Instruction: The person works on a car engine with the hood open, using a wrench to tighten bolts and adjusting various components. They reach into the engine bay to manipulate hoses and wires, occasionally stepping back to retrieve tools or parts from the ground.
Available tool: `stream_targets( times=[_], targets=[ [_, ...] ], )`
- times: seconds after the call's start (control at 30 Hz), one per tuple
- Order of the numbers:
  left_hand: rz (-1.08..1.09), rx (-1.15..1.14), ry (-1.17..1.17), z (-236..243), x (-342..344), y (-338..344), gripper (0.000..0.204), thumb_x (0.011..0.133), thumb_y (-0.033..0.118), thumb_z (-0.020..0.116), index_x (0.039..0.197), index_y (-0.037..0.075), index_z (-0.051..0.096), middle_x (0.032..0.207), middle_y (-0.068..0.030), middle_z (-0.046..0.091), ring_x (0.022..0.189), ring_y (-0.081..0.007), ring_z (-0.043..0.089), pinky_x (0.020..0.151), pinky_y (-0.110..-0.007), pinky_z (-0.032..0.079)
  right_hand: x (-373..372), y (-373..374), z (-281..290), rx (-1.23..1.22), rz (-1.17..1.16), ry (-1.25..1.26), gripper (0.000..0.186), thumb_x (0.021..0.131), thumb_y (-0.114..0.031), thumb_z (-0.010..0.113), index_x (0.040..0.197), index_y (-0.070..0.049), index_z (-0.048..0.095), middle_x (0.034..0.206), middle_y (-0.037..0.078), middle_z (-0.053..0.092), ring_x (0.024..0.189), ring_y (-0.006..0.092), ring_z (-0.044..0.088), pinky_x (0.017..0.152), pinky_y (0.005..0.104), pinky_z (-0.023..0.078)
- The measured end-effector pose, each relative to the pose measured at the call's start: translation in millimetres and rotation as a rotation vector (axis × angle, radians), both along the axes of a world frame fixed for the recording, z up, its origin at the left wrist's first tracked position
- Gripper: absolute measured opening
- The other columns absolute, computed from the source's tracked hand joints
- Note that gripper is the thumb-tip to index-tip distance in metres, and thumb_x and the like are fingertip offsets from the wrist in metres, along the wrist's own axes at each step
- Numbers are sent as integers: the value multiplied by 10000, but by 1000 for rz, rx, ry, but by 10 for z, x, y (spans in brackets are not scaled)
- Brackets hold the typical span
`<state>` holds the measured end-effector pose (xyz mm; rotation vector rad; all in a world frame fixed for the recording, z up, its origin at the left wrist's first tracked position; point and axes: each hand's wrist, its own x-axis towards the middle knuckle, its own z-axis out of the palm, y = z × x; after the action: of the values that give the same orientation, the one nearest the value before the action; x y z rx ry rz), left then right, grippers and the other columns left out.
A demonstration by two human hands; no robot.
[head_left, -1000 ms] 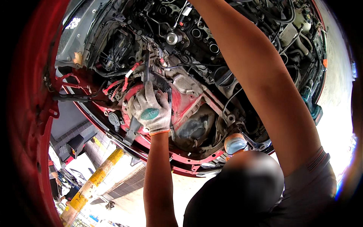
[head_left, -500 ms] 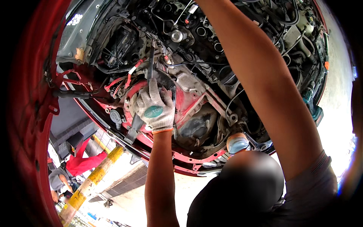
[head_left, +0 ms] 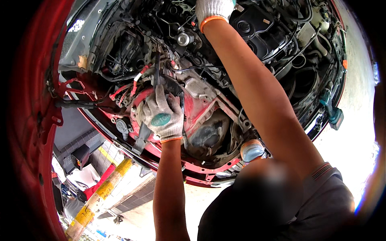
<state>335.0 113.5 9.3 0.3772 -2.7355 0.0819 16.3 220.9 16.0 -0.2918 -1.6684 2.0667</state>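
Note:
My left hand (head_left: 161, 116), in a grey knit glove with a green patch, rests over the red inner panel (head_left: 195, 108), its fingers curled at the lower end of a long dark bar (head_left: 157, 66). The bar reaches up among hoses, near a red cable (head_left: 138, 76). My right hand (head_left: 213, 10), also gloved, is at the top edge over the engine, beside a dark engine cover (head_left: 255, 32); its fingers are mostly out of view. A silver round fitting (head_left: 183, 39) lies between the two.
A red hood panel (head_left: 32, 120) borders the left. A teal cordless tool (head_left: 333, 116) lies on the right rim of the engine bay. A yellow post (head_left: 98, 193) and another person (head_left: 72, 207), partly visible, are at lower left. A blue-orange object (head_left: 251, 150) sits by the front rim.
My right arm has shifted left and down, bringing the gloved hand into view and uncovering the engine cover. My left hand stays on the bar. The person at lower left has moved.

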Motion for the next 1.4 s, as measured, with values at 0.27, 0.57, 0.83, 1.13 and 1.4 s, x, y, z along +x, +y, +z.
stream_targets(
  times=[0.27,0.57,0.83,1.13,1.4],
  targets=[
    [7,-22,-1,75,90,-127,513,869,217,652,1372,170,563,1068,-129,667,963,-377,639,850,-547,475,475,-133,418,639,43,224,258,1036,-274,587,1070,-36,679,890,219,720,841,412,698,746,470,543],
    [3,-31,12,16,55,-83,490,872,256,660,1349,173,587,1054,-125,665,943,-373,636,870,-537,486,102,364,707,2023,734,476,352,1023,-279,520,1174,-38,728,1026,192,733,963,352,709,811,460,580],
    [16,-26,3,25,59,-74,465,869,245,643,1328,177,618,1059,-120,663,981,-376,627,882,-549,460,180,340,875,2136,888,123,373,1020,-309,529,1064,-37,781,1060,191,753,1008,360,717,838,463,572],
    [21,19,-18,14,32,-43,461,871,237,638,1327,176,609,1075,-113,667,974,-369,637,852,-549,469,150,398,914,2278,956,256,284,990,-202,566,1094,-34,770,1045,180,759,986,361,721,796,456,580],
    [14,-21,16,35,68,-117,450,873,233,640,1319,181,608,1063,-121,671,948,-366,637,836,-531,482,608,201,1111,2216,956,233,154,815,-135,748,932,-80,831,1021,143,783,948,335,747,774,422,601]
  ],
)
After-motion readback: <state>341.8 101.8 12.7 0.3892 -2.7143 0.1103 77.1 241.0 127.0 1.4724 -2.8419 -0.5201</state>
